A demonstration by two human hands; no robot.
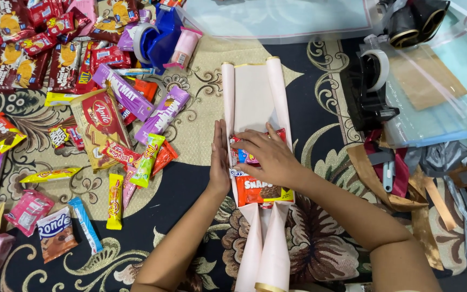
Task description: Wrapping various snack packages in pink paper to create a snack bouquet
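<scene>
A long strip of pale pink wrapping paper [255, 97] lies lengthwise on a patterned carpet, its long edges rolled inward. Several snack packets [260, 192] sit stacked in its middle, the nearest one red and yellow. My left hand [220, 159] stands on edge, flat against the paper's left side, fingers straight and together. My right hand [266, 157] rests palm down on top of the packets, fingers spread over them.
A heap of loose snack packets [82, 81] covers the carpet at left. A blue tape dispenser [158, 40] stands at top centre, a black one [371, 86] at right. Clear plastic sheets [433, 92], brown ribbon [401, 189] and a small cutter [388, 176] lie at right.
</scene>
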